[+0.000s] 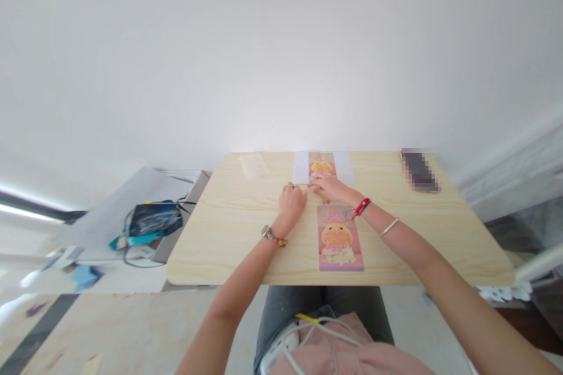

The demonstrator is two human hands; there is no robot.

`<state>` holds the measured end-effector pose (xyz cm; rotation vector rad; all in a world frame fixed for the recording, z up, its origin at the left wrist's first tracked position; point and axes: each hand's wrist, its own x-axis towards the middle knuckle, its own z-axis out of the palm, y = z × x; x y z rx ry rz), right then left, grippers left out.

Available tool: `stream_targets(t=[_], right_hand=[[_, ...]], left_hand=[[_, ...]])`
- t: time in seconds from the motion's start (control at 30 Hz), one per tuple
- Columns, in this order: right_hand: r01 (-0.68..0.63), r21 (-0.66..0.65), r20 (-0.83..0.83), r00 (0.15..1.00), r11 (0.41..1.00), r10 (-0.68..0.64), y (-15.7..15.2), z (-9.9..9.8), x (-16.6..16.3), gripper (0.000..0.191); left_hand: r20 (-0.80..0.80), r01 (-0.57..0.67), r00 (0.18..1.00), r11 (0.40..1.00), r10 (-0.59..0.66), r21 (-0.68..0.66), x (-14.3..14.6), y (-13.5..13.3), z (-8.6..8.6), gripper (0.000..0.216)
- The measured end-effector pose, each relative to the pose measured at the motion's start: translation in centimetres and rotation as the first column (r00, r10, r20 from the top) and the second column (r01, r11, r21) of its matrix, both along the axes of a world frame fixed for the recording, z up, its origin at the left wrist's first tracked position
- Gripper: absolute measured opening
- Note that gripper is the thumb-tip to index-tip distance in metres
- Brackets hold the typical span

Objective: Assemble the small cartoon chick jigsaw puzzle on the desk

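My left hand (292, 205) rests on the wooden table with its fingers curled in; whatever they hold, if anything, is hidden. Just right of it, my right hand (333, 187) reaches over the lower edge of a small picture card (322, 163) with a yellow cartoon animal in a party hat. Its fingers stretch out to the left, and I see nothing held in them. Under that card lies a white sheet (345, 167). Nearer to me, below my right wrist, a larger card (338, 243) with a similar cartoon animal and a cake lies flat.
The light wooden table (211, 246) stands against a white wall. A clear plastic sleeve (254, 166) lies at its back left, a phone (420, 171) at its back right. Left of the table, a blue-black bag (153, 221) with a cable sits on a lower surface.
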<state>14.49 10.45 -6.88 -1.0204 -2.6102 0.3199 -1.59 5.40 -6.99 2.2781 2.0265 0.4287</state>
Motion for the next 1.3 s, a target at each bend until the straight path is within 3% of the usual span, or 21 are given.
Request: stream_targets(t=[0.2, 0.43, 0.6, 0.77, 1.03, 1.3], right_hand=[[-0.041, -0.004, 0.075, 0.996, 0.999, 0.041, 0.3, 0.6, -1.2, 0.016], [-0.098, 0.017, 0.063, 0.993, 0.995, 0.097, -0.4, 0.9, -1.0, 0.015], [-0.061, 0.077, -0.053, 0.996, 0.995, 0.065, -3.9, 2.5, 1.0, 0.017], [0.034, 0.088, -0.106, 0.994, 0.996, -0.025, -9.1, 3.3, 3.5, 0.015], [0.137, 0.024, -0.072, 0.988, 0.99, -0.135, -16.4, 1.3, 6.0, 0.015], [0.223, 0.046, -0.075, 0.973, 0.974, -0.22, -18.7, -0.5, 6.3, 0.014]], left_hand=[[0.035, 0.187, 0.982, 0.982, -0.187, -0.009, -1.0, 1.1, -0.4, 0.015], [0.071, 0.293, 0.954, 0.956, -0.292, 0.006, -2.0, 0.9, 0.2, 0.011], [0.169, 0.408, 0.892, 0.908, -0.418, 0.091, -1.6, -1.1, 1.8, 0.01], [0.248, 0.469, 0.845, 0.88, -0.473, 0.081, 0.4, -5.0, 2.9, 0.01], [0.197, 0.573, 0.805, 0.819, -0.56, -0.015, 3.2, -10.2, 0.5, 0.01], [0.116, 0.566, 0.822, 0.822, -0.557, -0.066, 4.4, -11.7, -0.8, 0.012]])
